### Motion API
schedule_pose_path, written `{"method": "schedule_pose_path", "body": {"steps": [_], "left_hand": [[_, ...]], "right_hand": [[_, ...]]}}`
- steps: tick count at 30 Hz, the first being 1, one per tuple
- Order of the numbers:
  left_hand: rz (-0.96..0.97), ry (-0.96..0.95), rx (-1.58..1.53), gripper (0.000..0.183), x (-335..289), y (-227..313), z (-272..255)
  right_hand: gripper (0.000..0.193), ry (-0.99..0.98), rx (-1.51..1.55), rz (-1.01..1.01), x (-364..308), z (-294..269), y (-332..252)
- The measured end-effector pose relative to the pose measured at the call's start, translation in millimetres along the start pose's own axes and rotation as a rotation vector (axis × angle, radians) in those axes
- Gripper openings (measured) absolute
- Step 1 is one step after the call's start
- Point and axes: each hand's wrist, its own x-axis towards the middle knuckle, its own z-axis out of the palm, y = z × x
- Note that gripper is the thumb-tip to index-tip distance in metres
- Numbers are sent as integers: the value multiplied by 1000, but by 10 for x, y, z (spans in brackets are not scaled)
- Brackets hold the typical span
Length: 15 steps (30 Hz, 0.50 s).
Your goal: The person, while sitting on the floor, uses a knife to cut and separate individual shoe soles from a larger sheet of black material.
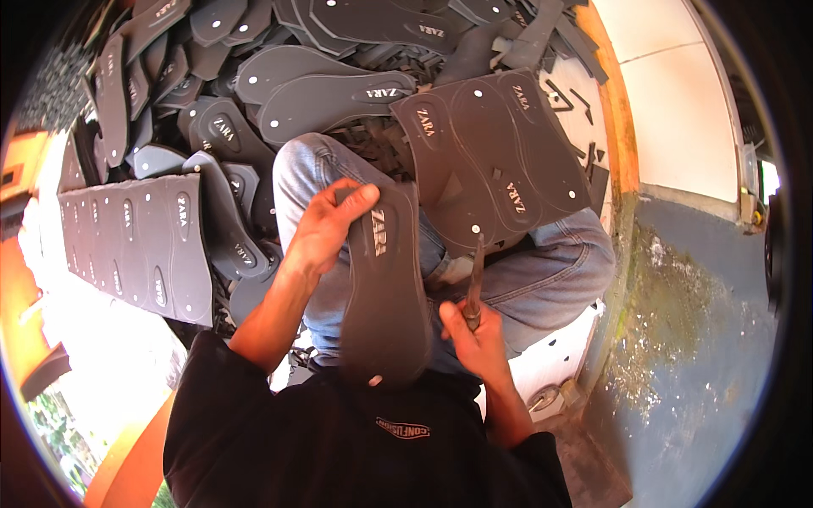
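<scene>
My left hand (323,224) grips the heel end of a dark grey sandal sole (385,292), thumb on top and fingers underneath. The sole hangs lengthwise over my lap, its wide end near my shirt, with pale lettering and a light dot at that end. In my right hand (478,340) is a knife (477,279), closed in the fist with the blade pointing up and away from me. Blade and sole are apart. Beyond the knife, an uncut dark sheet (474,152) marked with several sole outlines rests against my right knee.
Many cut soles (326,102) and narrow scraps are heaped ahead and to the left. Another outlined sheet (110,241) lies at the left. An orange-yellow edge (622,127) and a stained blue-grey floor (694,313) run along the right. My crossed legs (542,262) sit amid the pile.
</scene>
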Motion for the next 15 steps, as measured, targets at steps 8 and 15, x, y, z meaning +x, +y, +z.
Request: {"method": "schedule_pose_path", "body": {"steps": [8, 15], "left_hand": [[-116, -126, 14, 22, -222, -70, 285], [-126, -129, 93, 21, -262, -35, 290]], "right_hand": [[41, 128, -469, -103, 123, -121, 5], [32, 81, -511, -85, 97, -127, 52]]}}
